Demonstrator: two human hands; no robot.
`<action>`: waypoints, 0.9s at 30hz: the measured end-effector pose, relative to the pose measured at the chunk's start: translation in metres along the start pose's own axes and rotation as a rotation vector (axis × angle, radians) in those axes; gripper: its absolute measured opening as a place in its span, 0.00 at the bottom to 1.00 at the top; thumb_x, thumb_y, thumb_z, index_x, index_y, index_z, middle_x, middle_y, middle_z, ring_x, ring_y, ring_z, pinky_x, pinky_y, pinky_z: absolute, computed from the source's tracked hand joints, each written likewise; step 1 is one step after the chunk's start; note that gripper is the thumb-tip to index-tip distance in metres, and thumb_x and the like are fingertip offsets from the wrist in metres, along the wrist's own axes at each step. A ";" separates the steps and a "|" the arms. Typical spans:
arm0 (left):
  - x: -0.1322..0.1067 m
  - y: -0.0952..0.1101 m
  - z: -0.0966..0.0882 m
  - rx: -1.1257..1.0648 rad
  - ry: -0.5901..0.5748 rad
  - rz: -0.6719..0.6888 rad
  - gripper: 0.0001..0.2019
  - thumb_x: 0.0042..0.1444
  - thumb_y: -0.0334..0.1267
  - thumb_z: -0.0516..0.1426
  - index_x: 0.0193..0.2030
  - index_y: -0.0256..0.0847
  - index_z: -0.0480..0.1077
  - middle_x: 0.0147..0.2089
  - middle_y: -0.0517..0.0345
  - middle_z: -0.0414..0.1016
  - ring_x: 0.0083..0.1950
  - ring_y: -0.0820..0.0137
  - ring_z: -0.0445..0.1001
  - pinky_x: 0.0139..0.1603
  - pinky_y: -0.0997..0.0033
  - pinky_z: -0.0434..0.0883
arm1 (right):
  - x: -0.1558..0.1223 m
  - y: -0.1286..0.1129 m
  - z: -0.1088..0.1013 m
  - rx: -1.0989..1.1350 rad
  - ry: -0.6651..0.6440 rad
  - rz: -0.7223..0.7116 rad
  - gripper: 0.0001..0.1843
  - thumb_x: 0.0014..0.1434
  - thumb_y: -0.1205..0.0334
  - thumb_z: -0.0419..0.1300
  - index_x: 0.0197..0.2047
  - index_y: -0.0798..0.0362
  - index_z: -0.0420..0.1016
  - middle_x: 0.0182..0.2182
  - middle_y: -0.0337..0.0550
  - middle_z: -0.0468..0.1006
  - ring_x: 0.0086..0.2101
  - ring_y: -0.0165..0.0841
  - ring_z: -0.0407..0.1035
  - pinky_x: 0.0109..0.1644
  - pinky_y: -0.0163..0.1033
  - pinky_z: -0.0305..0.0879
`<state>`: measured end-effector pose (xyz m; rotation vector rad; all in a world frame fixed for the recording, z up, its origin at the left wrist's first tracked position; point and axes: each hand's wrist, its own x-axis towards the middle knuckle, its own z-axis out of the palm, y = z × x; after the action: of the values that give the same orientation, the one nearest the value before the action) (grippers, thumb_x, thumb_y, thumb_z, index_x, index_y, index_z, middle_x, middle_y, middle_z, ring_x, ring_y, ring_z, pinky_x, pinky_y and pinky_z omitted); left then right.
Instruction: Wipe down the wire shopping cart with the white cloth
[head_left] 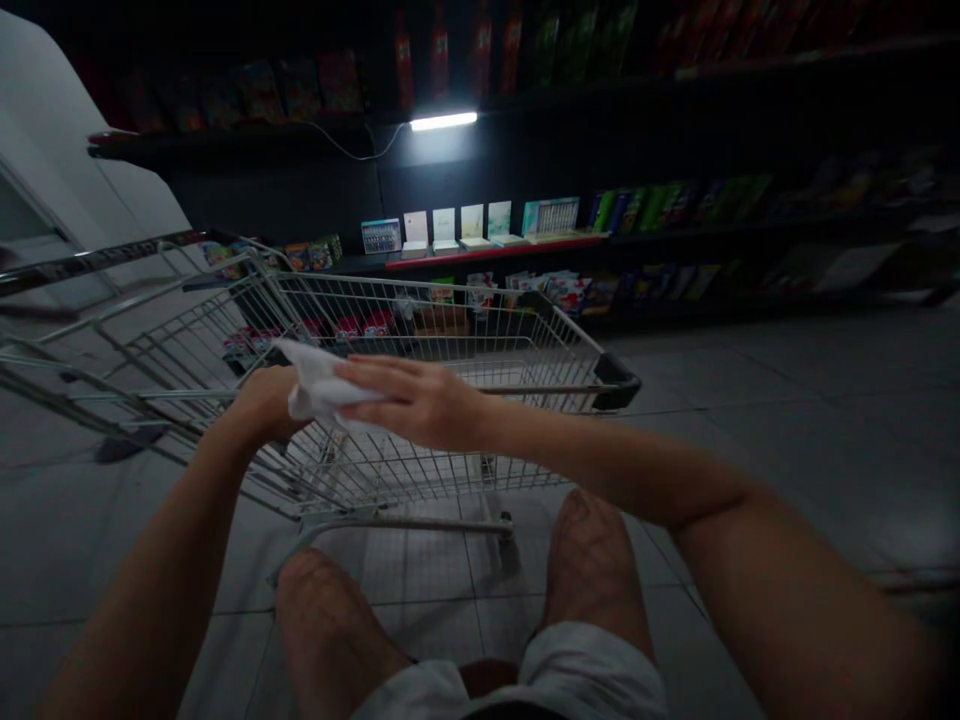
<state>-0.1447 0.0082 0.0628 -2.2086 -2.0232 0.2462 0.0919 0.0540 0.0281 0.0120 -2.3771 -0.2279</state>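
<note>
1 white cloth (319,382) held in right hand (435,402), just beside left hand (264,398); left grip: cannot tell.

Right hand (420,402) (fingers extended) sits beside the left hand (268,396).

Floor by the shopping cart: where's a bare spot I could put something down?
Bare floor lies right of the shopping cart, between the shelves and the right forearm. A smaller bare patch sits between the knees, below the cart's bottom rail. It's crowded at the cart's near rim: the left hand, white cloth and right hand bunch together there.
</note>
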 end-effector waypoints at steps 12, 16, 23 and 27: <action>0.021 0.012 -0.010 -0.072 -0.054 0.000 0.37 0.58 0.68 0.37 0.55 0.50 0.74 0.41 0.57 0.83 0.45 0.60 0.78 0.42 0.68 0.65 | -0.126 0.020 0.119 -0.167 -0.046 -0.131 0.17 0.67 0.60 0.55 0.55 0.56 0.73 0.51 0.46 0.79 0.51 0.29 0.73 0.63 0.38 0.67; 0.029 0.012 -0.009 -0.064 -0.036 -0.010 0.38 0.57 0.70 0.36 0.55 0.51 0.74 0.40 0.57 0.83 0.46 0.59 0.78 0.43 0.67 0.65 | -0.100 0.034 0.103 -0.178 -0.055 -0.036 0.17 0.68 0.60 0.53 0.57 0.52 0.72 0.58 0.45 0.74 0.62 0.34 0.63 0.69 0.47 0.59; 0.038 0.013 -0.007 -0.044 -0.037 -0.016 0.38 0.58 0.69 0.36 0.55 0.51 0.74 0.41 0.57 0.83 0.46 0.57 0.78 0.41 0.67 0.66 | -0.129 0.012 0.118 0.033 -0.277 0.115 0.16 0.68 0.56 0.53 0.52 0.55 0.75 0.51 0.47 0.77 0.51 0.32 0.71 0.59 0.42 0.69; 0.040 0.014 -0.009 -0.051 -0.040 -0.029 0.38 0.57 0.70 0.36 0.54 0.51 0.75 0.40 0.56 0.83 0.45 0.58 0.78 0.41 0.68 0.66 | -0.140 -0.003 0.114 0.013 -0.232 0.196 0.20 0.65 0.53 0.58 0.56 0.54 0.69 0.53 0.47 0.71 0.49 0.35 0.70 0.53 0.46 0.71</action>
<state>-0.1260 0.0471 0.0679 -2.2193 -2.1036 0.2405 0.1161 0.0800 -0.1491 -0.2525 -2.5892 -0.1255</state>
